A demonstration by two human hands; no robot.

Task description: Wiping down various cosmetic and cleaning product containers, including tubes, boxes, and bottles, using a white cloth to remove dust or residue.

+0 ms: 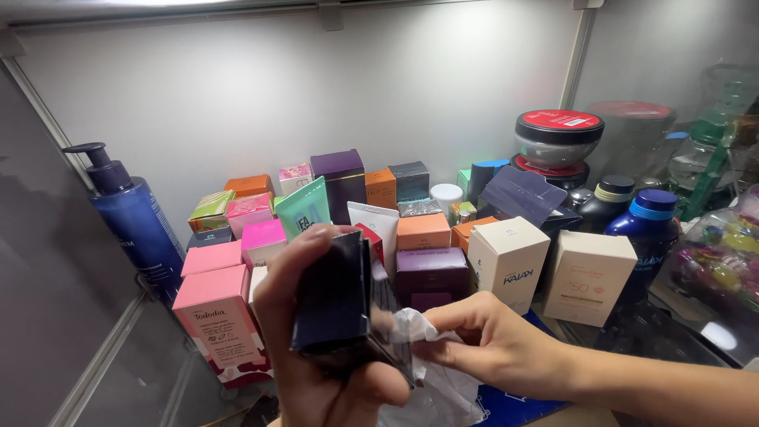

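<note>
My left hand grips a small dark, glossy box and holds it upright at the front of a shelf. My right hand comes in from the right and presses a crumpled white cloth against the lower right side of that box. Directly behind the box stand a purple box, a white tube and a green tube.
Many small cosmetic boxes crowd the shelf: pink boxes at left, cream boxes at right. A blue pump bottle leans at far left. A blue bottle and stacked red-lidded jars stand at the right. A white back wall closes the shelf.
</note>
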